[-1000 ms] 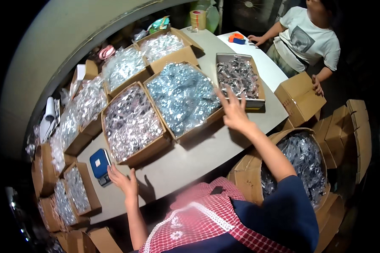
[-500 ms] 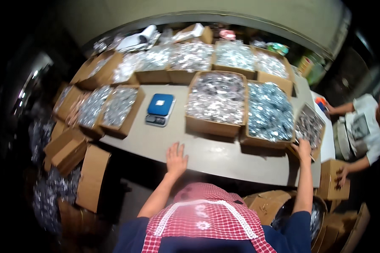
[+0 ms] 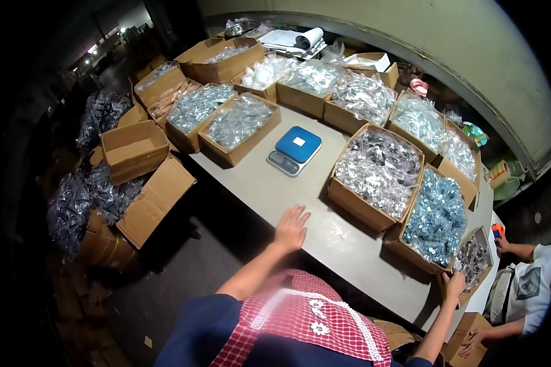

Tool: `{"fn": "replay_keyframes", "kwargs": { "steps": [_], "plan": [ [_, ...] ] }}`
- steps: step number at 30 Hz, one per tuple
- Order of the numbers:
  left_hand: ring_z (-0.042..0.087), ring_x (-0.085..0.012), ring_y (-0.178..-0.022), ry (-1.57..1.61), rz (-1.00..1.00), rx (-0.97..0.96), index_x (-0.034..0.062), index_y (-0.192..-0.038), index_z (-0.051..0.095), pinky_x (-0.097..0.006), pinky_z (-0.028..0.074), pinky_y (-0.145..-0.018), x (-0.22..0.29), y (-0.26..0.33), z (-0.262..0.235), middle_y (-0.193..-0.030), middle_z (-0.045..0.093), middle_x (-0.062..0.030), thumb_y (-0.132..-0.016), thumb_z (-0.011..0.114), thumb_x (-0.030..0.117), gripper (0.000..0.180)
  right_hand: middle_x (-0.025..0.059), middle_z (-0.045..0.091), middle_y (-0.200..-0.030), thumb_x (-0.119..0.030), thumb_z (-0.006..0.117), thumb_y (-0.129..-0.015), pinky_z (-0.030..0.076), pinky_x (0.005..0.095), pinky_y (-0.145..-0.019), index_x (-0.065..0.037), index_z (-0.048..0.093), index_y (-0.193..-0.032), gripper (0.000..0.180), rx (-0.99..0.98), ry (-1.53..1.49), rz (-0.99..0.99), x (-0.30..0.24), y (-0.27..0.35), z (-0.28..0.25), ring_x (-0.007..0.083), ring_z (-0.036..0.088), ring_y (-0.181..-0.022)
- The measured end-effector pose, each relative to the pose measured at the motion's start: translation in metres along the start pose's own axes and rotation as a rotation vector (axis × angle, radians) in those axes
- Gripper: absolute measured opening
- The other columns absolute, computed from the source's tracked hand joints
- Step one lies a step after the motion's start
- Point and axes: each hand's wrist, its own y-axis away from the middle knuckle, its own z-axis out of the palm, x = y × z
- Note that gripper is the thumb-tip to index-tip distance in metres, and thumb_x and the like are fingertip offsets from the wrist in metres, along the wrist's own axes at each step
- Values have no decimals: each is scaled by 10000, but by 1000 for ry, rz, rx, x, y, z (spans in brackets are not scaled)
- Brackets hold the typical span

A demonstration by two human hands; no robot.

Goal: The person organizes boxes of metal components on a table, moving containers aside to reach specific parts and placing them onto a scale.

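Note:
My left hand (image 3: 292, 228) lies palm down on the grey table (image 3: 330, 235) near its front edge, fingers apart, holding nothing. Ahead of it is a small scale (image 3: 283, 163) with a blue platform (image 3: 299, 145). At the far right, my right hand (image 3: 453, 285) is at the near-left corner of a shallow carton of small dark metal parts (image 3: 473, 260). Its fingers are curled closed; what they grip cannot be made out. Beside that hand stands a carton of bluish metal pieces in clear bags (image 3: 434, 220), and left of this a carton of silvery bagged parts (image 3: 379, 171).
Several cartons of bagged parts (image 3: 236, 122) line the table's left and back. Papers (image 3: 291, 41) lie at the back. Empty cartons (image 3: 134, 150) and dark plastic bags (image 3: 73, 202) are at the left. A co-worker's hand (image 3: 471, 342) touches a brown box (image 3: 462, 348) at the right.
My view has turned left, so the table appears tilted and shifted right. My left hand stays on the table; my right hand stays at the carton of dark parts, its fingers now nearer the corner.

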Motion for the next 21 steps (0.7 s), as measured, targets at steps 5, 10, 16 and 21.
{"fn": "replay_keyframes", "kwargs": {
  "steps": [5,10,16,21],
  "plan": [
    [410,-350,-1366,-14,-12,-38,66,-1331,549,-499,312,-1139,3,-5,-3,-1439,467,-175,-831,593,178,515,187,640,-959,-267,823,-710,493,475,-773,-19,666,-1014,422,63,-49,-33,-13,8,-13,388,608,-929],
    [417,-356,-1359,-25,3,-47,67,-1337,547,-516,308,-1136,1,-7,-2,-1440,467,-175,-807,592,167,541,146,636,-983,-304,812,-707,494,468,-761,-32,652,-1010,437,162,-89,-61,-6,12,-2,364,600,-951],
    [419,-361,-1357,-35,-1,-61,71,-1348,542,-532,314,-1127,0,-5,-1,-1437,472,-175,-788,590,164,570,136,638,-938,-391,820,-674,499,465,-724,-55,601,-993,512,154,-10,-87,7,8,5,353,608,-908],
    [441,-368,-1334,-58,10,-45,48,-1314,566,-519,309,-1125,0,-3,-5,-1404,493,-194,-765,593,153,560,199,620,-853,-524,787,-696,482,471,-692,-11,618,-904,579,195,-49,-198,47,3,4,399,604,-820]
  ]
}}
